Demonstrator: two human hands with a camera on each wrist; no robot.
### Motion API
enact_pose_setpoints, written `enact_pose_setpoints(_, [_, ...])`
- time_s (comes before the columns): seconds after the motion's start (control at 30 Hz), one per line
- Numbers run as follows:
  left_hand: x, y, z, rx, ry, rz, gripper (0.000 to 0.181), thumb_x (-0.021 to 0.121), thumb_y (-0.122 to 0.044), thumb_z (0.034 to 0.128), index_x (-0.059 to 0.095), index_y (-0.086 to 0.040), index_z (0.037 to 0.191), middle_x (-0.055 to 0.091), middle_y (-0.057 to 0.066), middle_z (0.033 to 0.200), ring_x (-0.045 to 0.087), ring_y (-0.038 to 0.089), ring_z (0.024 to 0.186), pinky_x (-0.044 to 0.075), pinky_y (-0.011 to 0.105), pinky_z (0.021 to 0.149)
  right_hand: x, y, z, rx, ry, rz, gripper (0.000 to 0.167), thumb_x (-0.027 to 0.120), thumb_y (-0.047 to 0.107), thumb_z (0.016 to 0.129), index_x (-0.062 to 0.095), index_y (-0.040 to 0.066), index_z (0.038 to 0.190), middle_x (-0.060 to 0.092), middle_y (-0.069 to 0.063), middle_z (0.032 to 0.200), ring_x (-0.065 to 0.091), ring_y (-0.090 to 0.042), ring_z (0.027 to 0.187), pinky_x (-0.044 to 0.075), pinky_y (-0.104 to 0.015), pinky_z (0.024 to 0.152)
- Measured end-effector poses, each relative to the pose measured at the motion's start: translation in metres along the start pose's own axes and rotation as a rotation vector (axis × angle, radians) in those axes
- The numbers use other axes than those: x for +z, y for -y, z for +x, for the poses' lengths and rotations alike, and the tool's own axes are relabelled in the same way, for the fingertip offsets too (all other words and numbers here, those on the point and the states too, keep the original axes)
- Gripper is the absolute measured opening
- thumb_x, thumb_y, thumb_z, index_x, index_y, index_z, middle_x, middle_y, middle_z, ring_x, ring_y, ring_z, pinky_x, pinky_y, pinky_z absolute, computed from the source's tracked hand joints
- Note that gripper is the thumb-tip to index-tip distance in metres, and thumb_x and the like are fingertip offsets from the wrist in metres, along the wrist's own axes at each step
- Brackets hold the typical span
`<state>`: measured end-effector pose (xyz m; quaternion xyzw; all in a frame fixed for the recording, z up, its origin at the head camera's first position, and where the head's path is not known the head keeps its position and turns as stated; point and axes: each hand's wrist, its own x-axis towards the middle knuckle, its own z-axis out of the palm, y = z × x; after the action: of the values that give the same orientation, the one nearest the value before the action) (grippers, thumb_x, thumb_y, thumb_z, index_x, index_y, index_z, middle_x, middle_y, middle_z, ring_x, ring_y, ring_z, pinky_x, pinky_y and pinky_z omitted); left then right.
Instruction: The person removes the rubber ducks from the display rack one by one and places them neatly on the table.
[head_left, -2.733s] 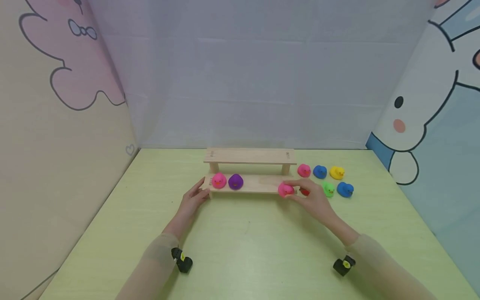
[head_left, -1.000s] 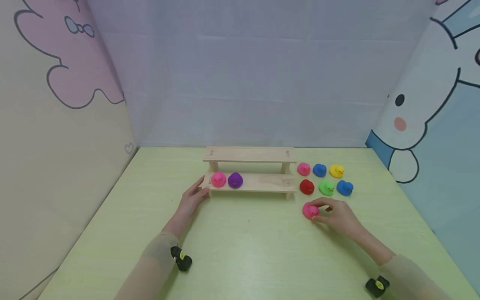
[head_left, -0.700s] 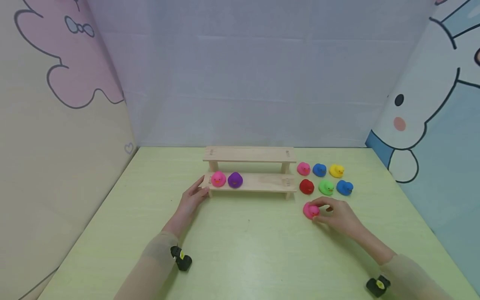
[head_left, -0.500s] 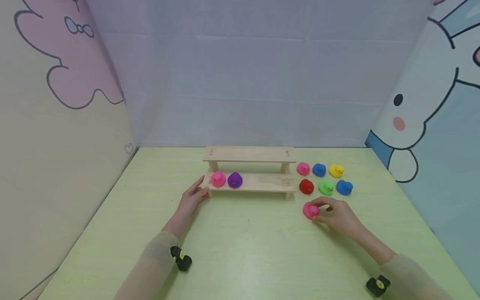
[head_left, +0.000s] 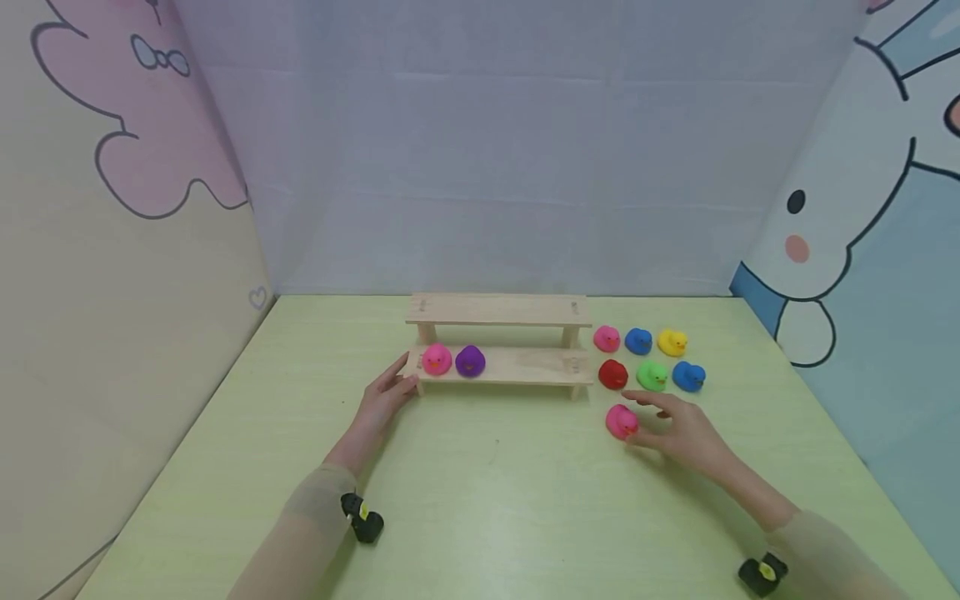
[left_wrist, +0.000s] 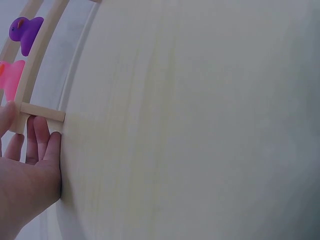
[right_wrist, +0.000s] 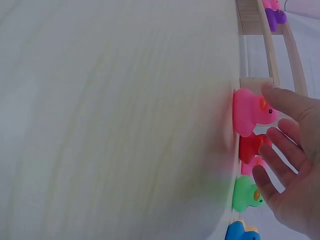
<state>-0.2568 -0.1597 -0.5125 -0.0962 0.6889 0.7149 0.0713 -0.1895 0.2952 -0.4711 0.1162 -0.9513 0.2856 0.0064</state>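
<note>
A two-tier wooden shelf (head_left: 517,367) stands at the table's back. My left hand (head_left: 384,400) grips the left end of its lower board, thumb over the edge and fingers underneath in the left wrist view. On that board sit a pink rubber duck (head_left: 437,359) and a purple rubber duck (head_left: 470,361). My right hand (head_left: 686,433) has its fingers spread beside another pink rubber duck (right_wrist: 247,112), which rests on the table front right of the shelf. The thumb is close to this duck; whether it touches, I cannot tell.
Right of the shelf, more rubber ducks form two rows: pink (head_left: 607,338), blue (head_left: 638,341) and yellow (head_left: 672,342) behind; red (head_left: 612,374), green (head_left: 652,375) and blue (head_left: 688,377) in front. A pale cloth (head_left: 480,167) hangs behind the table.
My right hand carried the pink duck from the lower board's right end to the table in front of the red duck, then let go as its fingers spread. The left hand stayed put.
</note>
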Motion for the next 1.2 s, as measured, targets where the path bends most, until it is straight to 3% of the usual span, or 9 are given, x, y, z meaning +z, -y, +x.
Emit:
enact_pose_setpoints(0.4, [-0.002,0.002,0.0,0.009,0.002,-0.021,0.059,0.06,-0.018,0.0991,0.038,-0.026,0.153,0.056,0.002,0.107,0.062,0.006,0.095,0.053,0.02,0.097,-0.004,0.011,0.005,-0.019,-0.022,0.011,0.065,0.082,0.023,0.08,0.057,0.012,0.139,0.06,-0.015,0.138,0.057,-0.037,0.121,0.055,-0.056,0.094])
enact_pose_setpoints(0.63, [-0.002,0.001,-0.001,0.008,0.008,-0.02,0.059,0.06,-0.019,0.0991,0.038,-0.026,0.153,0.056,0.002,0.108,0.062,0.005,0.096,0.052,0.025,0.102,-0.001,0.028,0.015,-0.029,-0.043,0.06,0.057,0.079,0.022,0.084,0.059,0.01,0.136,0.063,-0.016,0.133,0.059,-0.038,0.115,0.056,-0.055,0.092])
enact_pose_setpoints(0.87, [-0.006,0.002,0.0,0.001,0.045,-0.037,0.054,0.054,-0.024,0.1022,0.037,-0.026,0.154,0.056,0.006,0.134,0.062,0.002,0.1,0.044,0.029,0.113,0.009,0.048,0.032,-0.128,-0.054,0.117,0.06,0.081,0.027,0.082,0.059,0.017,0.137,0.064,-0.011,0.133,0.061,-0.037,0.113,0.058,-0.051,0.09])
enact_pose_setpoints(0.93, [-0.006,0.002,-0.001,0.006,0.047,-0.046,0.054,0.053,-0.024,0.1026,0.037,-0.025,0.154,0.06,0.004,0.131,0.063,0.003,0.099,0.045,0.028,0.112,0.013,0.054,0.039,-0.159,-0.057,0.147,0.059,0.081,0.023,0.082,0.06,0.017,0.137,0.063,-0.008,0.135,0.06,-0.034,0.117,0.057,-0.052,0.093])
enact_pose_setpoints(1.1, [-0.006,0.001,-0.001,0.027,0.049,-0.066,0.051,0.051,-0.022,0.1037,0.038,-0.022,0.153,0.068,-0.009,0.101,0.063,0.003,0.094,0.045,0.028,0.111,0.023,0.072,0.054,-0.228,-0.058,0.21,0.057,0.081,0.018,0.082,0.062,0.017,0.135,0.064,-0.005,0.135,0.06,-0.028,0.121,0.055,-0.051,0.097])
enact_pose_setpoints(1.2, [-0.006,0.002,-0.001,0.028,0.05,-0.075,0.051,0.051,-0.021,0.1036,0.038,-0.021,0.153,0.068,-0.01,0.097,0.063,0.004,0.094,0.042,0.033,0.115,0.029,0.085,0.063,-0.259,-0.042,0.234,0.056,0.08,0.02,0.083,0.061,0.019,0.136,0.064,-0.003,0.136,0.06,-0.026,0.123,0.054,-0.05,0.098])
